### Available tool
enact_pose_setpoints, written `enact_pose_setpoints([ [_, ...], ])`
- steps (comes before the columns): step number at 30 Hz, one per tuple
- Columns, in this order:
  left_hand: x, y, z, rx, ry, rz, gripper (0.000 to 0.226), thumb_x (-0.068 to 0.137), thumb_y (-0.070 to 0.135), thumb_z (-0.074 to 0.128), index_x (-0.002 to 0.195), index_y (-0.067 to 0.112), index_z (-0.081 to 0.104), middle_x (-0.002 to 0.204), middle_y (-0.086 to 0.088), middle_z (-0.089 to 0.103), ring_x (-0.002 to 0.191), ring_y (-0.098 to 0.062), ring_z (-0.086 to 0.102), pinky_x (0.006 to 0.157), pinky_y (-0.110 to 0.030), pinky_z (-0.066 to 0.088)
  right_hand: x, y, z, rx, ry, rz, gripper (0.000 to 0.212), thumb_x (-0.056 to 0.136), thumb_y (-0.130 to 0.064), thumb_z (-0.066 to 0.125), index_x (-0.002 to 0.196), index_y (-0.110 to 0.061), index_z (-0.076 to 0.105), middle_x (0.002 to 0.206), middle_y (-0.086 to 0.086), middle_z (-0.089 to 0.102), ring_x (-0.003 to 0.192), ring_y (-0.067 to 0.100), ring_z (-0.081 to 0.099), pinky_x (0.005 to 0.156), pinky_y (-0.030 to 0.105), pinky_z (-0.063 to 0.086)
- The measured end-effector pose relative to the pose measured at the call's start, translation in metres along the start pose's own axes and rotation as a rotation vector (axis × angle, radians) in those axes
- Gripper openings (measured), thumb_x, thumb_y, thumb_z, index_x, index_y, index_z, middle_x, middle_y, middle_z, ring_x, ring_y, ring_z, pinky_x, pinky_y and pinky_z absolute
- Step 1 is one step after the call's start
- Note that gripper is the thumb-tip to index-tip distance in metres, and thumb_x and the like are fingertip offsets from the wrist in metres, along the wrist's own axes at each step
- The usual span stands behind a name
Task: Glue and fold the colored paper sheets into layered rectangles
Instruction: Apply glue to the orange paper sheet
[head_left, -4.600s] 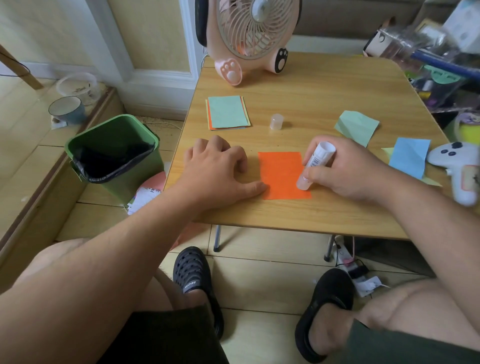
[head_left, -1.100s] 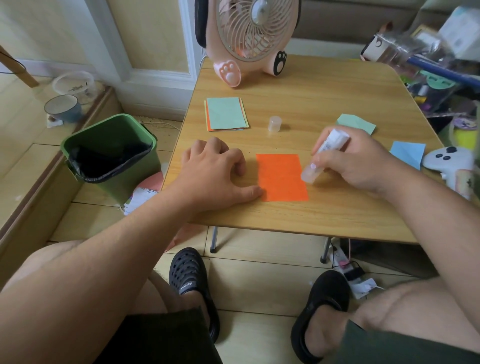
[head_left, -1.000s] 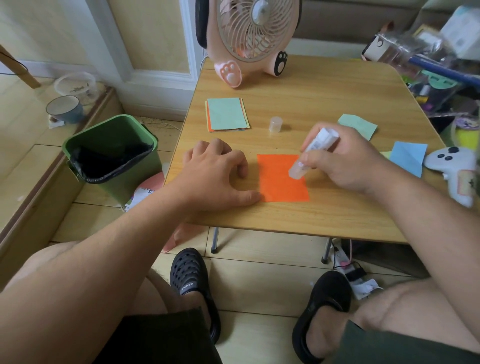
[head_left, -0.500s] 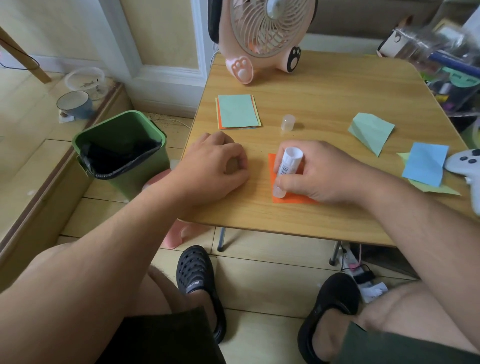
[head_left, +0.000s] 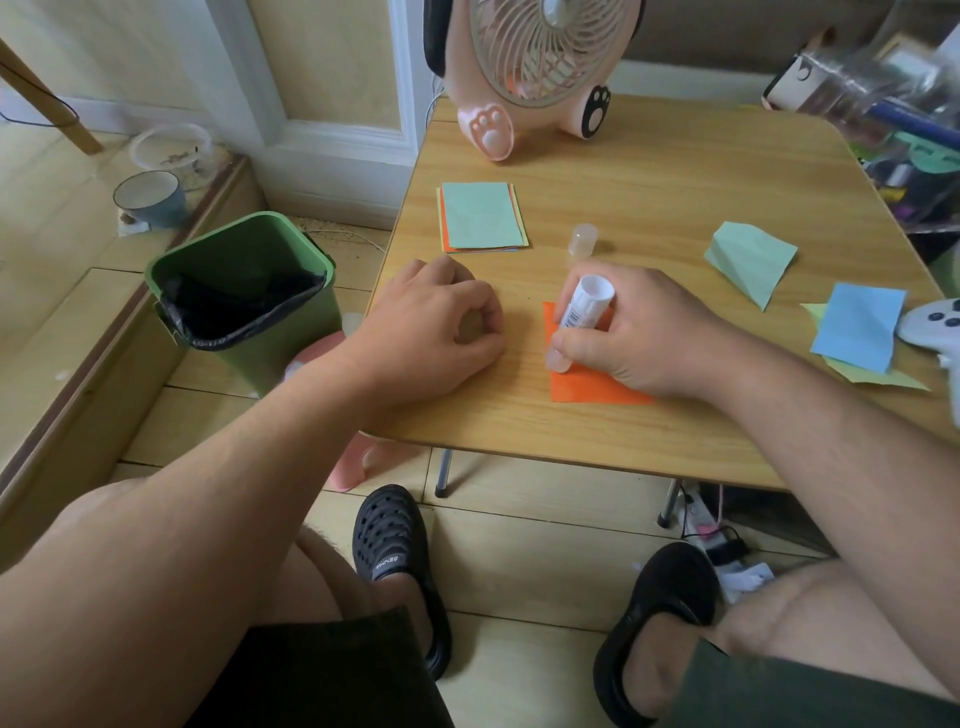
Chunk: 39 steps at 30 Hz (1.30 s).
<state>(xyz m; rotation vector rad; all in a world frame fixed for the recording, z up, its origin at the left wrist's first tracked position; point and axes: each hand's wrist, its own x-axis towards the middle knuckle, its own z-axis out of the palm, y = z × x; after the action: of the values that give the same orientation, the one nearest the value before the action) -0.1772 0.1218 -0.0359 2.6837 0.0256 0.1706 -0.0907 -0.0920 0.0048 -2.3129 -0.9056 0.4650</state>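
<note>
Gluing the orange sheet (head_left: 582, 387) looks like the step in hand, and the likeliest slip is the sheet dragging with the glue stick (head_left: 579, 322). The left hand (head_left: 441, 332) rests beside the sheet, on the table (head_left: 675, 171), not on the paper, so only the right hand (head_left: 639, 332) lying over the sheet pins it; a sticky stroke could skew or crumple it. Glue might also run past the sheet's left edge onto the table, since the stick's tip sits close to that edge.

The right hand's fingers are curled round the stick, which tilts with its tip down on the sheet. The left hand is loosely curled, holding nothing. The sheet lies near the table's front edge, mostly covered by the right hand. Beyond it stand the cap (head_left: 583, 240) and a paper stack (head_left: 480, 215); folded green (head_left: 750, 260) and blue (head_left: 857, 327) papers lie to its right.
</note>
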Motion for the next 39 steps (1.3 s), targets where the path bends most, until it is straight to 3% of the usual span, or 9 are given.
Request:
enact_pose_setpoints([
  [8,0.000,0.001,0.001,0.007,-0.001,0.001,0.013,0.091,0.046,0.065,0.101,0.039,0.068,0.119,0.006,0.052,0.114,-0.024,0.045,0.101,-0.037,0.038,-0.018,-0.002,0.001,0.026,-0.125,-0.021,0.015,0.081,-0.029,0.077,0.085,-0.024,0.063,0.084,-0.009,0.078,0.086,0.025,0.067,0.080,0.048,0.056],
  [11,-0.001,0.001,0.000,0.010,-0.007,-0.004,0.013,0.092,0.047,0.065,0.102,0.039,0.067,0.120,0.007,0.052,0.116,-0.023,0.043,0.100,-0.036,0.036,-0.018,0.004,-0.003,0.085,-0.037,-0.004,0.017,0.075,-0.037,0.076,0.083,-0.027,0.066,0.078,-0.015,0.072,0.075,0.010,0.063,0.071,0.037,0.051],
  [14,0.000,0.001,0.001,0.015,-0.007,-0.003,0.013,0.092,0.047,0.064,0.102,0.039,0.067,0.120,0.007,0.052,0.117,-0.024,0.043,0.100,-0.036,0.036,-0.017,0.010,-0.009,0.124,0.074,0.023,0.015,0.082,-0.025,0.080,0.082,-0.023,0.065,0.071,-0.019,0.067,0.065,-0.002,0.055,0.066,0.030,0.044],
  [19,0.000,0.001,0.001,0.015,-0.004,-0.006,0.014,0.092,0.046,0.065,0.102,0.039,0.068,0.120,0.007,0.052,0.116,-0.024,0.044,0.100,-0.036,0.037,-0.017,0.006,-0.001,0.036,0.028,0.037,0.015,0.082,-0.026,0.076,0.085,-0.023,0.062,0.081,-0.011,0.075,0.082,0.017,0.065,0.073,0.038,0.053],
  [23,-0.001,0.001,0.001,0.013,-0.003,-0.007,0.014,0.091,0.046,0.065,0.103,0.039,0.068,0.120,0.007,0.052,0.116,-0.023,0.043,0.102,-0.038,0.038,-0.018,0.001,0.002,0.016,-0.024,0.010,0.018,0.078,-0.027,0.077,0.086,-0.023,0.062,0.084,-0.003,0.076,0.084,0.026,0.065,0.075,0.044,0.056],
  [27,-0.001,0.002,0.001,0.013,0.007,-0.008,0.014,0.090,0.046,0.066,0.102,0.039,0.068,0.119,0.006,0.052,0.115,-0.025,0.045,0.103,-0.039,0.038,-0.021,-0.002,0.006,0.057,-0.064,-0.015,0.016,0.079,-0.027,0.079,0.083,-0.028,0.063,0.081,-0.011,0.075,0.081,0.020,0.065,0.075,0.042,0.055],
  [31,0.000,0.002,0.000,0.014,-0.011,-0.008,0.014,0.092,0.046,0.065,0.103,0.039,0.068,0.121,0.007,0.052,0.117,-0.024,0.044,0.101,-0.036,0.036,-0.018,0.005,-0.001,0.102,0.057,0.000,0.014,0.083,-0.023,0.078,0.084,-0.021,0.064,0.074,-0.018,0.071,0.069,0.003,0.058,0.065,0.028,0.046],
  [35,-0.001,0.002,0.000,0.018,-0.014,-0.005,0.014,0.092,0.046,0.064,0.104,0.039,0.067,0.121,0.007,0.052,0.117,-0.024,0.043,0.101,-0.037,0.037,-0.018,0.010,-0.002,0.035,0.038,0.032,0.014,0.083,-0.025,0.075,0.085,-0.021,0.062,0.079,-0.012,0.076,0.083,0.018,0.068,0.077,0.041,0.056],
  [39,-0.001,0.002,0.001,0.019,-0.006,-0.010,0.014,0.091,0.046,0.064,0.103,0.039,0.067,0.120,0.007,0.052,0.116,-0.024,0.044,0.101,-0.037,0.037,-0.021,0.007,0.000,0.051,-0.021,-0.004,0.013,0.083,-0.023,0.073,0.086,-0.020,0.061,0.081,-0.014,0.078,0.091,0.023,0.070,0.084,0.047,0.056],
])
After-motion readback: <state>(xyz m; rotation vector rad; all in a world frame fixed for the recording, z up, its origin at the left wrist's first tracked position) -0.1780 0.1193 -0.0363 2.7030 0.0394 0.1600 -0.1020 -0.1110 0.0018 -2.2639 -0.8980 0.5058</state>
